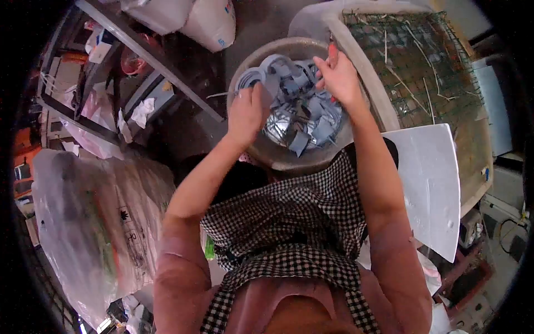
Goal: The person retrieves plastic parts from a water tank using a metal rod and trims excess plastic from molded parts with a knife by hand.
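Observation:
A round tub (pixel 289 166) stands in front of my knees, filled with grey plastic parts (pixel 300 83), some ring-shaped and some with shiny silvery surfaces. Over its left side, my left hand (pixel 248 111) has its fingers closed on a grey ring-shaped part (pixel 253 78). A thin pale strip (pixel 218 95) sticks out to the left beside that hand. My right hand (pixel 340 78) is above the tub's right side, wrapped round a red-handled tool (pixel 333 54); its working end is too small to make out.
At the right is a large pale container with green mesh (pixel 400 67) and loose white strips on top. A white foam board (pixel 428 183) leans below it. A metal frame (pixel 150 58), white sacks (pixel 208 22) and a big plastic-wrapped bundle (pixel 105 222) are at the left.

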Demonstrator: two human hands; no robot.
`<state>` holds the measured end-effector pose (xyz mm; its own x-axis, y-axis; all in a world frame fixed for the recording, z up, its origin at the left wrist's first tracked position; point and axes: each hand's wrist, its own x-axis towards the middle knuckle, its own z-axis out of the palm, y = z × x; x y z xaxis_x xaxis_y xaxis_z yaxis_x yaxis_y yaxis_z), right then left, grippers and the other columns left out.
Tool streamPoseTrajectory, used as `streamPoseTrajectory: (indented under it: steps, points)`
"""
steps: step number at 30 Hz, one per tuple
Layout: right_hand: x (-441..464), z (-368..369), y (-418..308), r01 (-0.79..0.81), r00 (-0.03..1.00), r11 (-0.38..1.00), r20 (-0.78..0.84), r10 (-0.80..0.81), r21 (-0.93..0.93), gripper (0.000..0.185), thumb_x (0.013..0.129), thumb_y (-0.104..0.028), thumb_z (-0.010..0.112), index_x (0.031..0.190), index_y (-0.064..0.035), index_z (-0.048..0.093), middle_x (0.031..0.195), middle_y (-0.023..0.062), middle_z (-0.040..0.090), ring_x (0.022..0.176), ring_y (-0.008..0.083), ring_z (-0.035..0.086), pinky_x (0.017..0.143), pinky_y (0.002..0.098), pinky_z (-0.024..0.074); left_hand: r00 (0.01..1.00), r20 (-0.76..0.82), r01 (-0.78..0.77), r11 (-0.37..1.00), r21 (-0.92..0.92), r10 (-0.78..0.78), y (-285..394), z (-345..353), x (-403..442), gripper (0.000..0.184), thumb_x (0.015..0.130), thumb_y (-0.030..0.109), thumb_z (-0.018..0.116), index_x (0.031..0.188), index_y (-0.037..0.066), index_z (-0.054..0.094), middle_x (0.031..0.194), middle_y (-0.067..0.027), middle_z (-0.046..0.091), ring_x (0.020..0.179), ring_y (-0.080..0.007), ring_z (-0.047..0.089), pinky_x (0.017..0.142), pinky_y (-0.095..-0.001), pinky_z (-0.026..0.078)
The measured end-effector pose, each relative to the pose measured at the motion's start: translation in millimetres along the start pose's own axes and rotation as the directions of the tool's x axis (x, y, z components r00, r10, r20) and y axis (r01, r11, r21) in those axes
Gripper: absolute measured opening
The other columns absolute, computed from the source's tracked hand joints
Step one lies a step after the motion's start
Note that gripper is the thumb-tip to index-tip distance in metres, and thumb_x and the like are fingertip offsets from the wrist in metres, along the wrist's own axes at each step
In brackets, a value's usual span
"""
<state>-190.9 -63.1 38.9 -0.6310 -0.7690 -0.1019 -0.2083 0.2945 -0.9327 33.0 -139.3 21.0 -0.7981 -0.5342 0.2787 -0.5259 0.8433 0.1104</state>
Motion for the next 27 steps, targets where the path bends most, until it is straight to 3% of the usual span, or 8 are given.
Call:
streamPoseTrajectory:
  steps: [5,8,10,12,14,17,21,27]
  points:
    - [-37.6,11.5,-32.2,0.050,0.990,0.919,0.100,-0.097,0.392,0.037,0.077,-0.028,0.065,0.087,0.0009,0.044,0.071,0.0083,0.056,0.062,0.0142,0.059,0.050,0.0252,0.0474,0.818,-0.434,-0.269,0.919,0.290,0.377,18.0,-42.5,3.1,0.039,0.068,0.008,0.055,0.107,0.003,0.053,0.092,-0.0091,0.051,0.087,-0.0238,0.051,0.074,-0.0367,0.039]
    - [-51.8,22.1,-38.2,0.093,0.971,0.798,0.123,-0.206,0.596,0.040,0.072,-0.025,0.070,0.090,0.0005,0.044,0.082,0.0095,0.057,0.074,0.0119,0.058,0.054,0.0260,0.0488,0.778,-0.464,-0.282,0.896,0.344,0.423,25.3,-50.1,2.4,0.039,0.069,0.010,0.056,0.107,0.004,0.053,0.092,-0.0086,0.051,0.088,-0.0241,0.052,0.075,-0.0368,0.039]
    - [-57.6,24.0,-43.8,0.412,0.911,0.837,-0.180,-0.371,0.359,0.040,0.073,-0.023,0.070,0.093,0.0002,0.045,0.077,0.0087,0.059,0.067,0.0123,0.058,0.054,0.0248,0.0489,0.772,-0.515,-0.268,0.925,0.268,0.373,20.7,-43.7,3.1,0.041,0.067,0.008,0.059,0.107,0.004,0.053,0.096,-0.0101,0.051,0.093,-0.0270,0.050,0.078,-0.0392,0.039]
    - [-58.8,13.7,-49.8,0.359,0.929,0.828,-0.247,-0.275,0.431,0.031,0.078,-0.022,0.065,0.089,-0.0004,0.045,0.070,0.0086,0.059,0.058,0.0120,0.057,0.054,0.0241,0.0483,0.840,-0.539,-0.129,0.988,-0.087,0.062,9.5,-43.5,3.5,0.057,0.057,0.000,0.067,0.111,0.000,0.048,0.101,-0.0150,0.049,0.101,-0.0335,0.045,0.085,-0.0427,0.038]
    - [-55.9,-12.1,-52.6,0.407,0.859,0.841,-0.463,-0.219,0.357,0.023,0.083,-0.021,0.058,0.085,-0.0017,0.045,0.064,0.0083,0.058,0.049,0.0113,0.054,0.048,0.0226,0.0451,0.819,-0.574,-0.144,0.967,-0.212,-0.004,-2.1,-59.9,7.2,0.061,0.055,-0.004,0.067,0.111,0.000,0.043,0.102,-0.0174,0.046,0.101,-0.0387,0.042,0.091,-0.0436,0.036]
    - [-37.6,-41.8,-47.6,0.434,0.850,0.776,-0.493,-0.185,0.458,0.021,0.087,-0.022,0.052,0.082,-0.0029,0.045,0.066,0.0088,0.059,0.047,0.0103,0.052,0.043,0.0221,0.0410,0.870,-0.431,-0.055,0.820,-0.570,-0.241,-30.2,-68.3,9.5,0.060,0.058,-0.009,0.062,0.112,0.003,0.038,0.103,-0.0105,0.047,0.102,-0.0225,0.046,0.090,-0.0349,0.036]
    - [-29.5,-23.1,-38.0,0.272,0.952,0.820,-0.266,-0.152,0.504,0.023,0.087,-0.025,0.051,0.082,-0.0034,0.045,0.068,0.0086,0.059,0.043,0.0101,0.050,0.039,0.0209,0.0360,0.904,-0.259,-0.094,0.433,-0.896,-0.340,-32.5,-68.3,5.3,0.060,0.060,-0.012,0.059,0.113,0.003,0.037,0.102,-0.0054,0.046,0.098,-0.0170,0.047,0.086,-0.0303,0.039]
    - [-26.3,-6.9,-36.8,0.182,0.978,0.812,-0.018,-0.207,0.554,0.024,0.086,-0.026,0.053,0.084,-0.0028,0.048,0.072,0.0083,0.060,0.047,0.0105,0.053,0.040,0.0202,0.0374,0.950,-0.174,-0.103,0.264,-0.959,-0.260,-20.4,-67.9,6.4,0.060,0.059,-0.014,0.055,0.113,0.003,0.036,0.103,-0.0047,0.046,0.098,-0.0160,0.047,0.084,-0.0304,0.041]
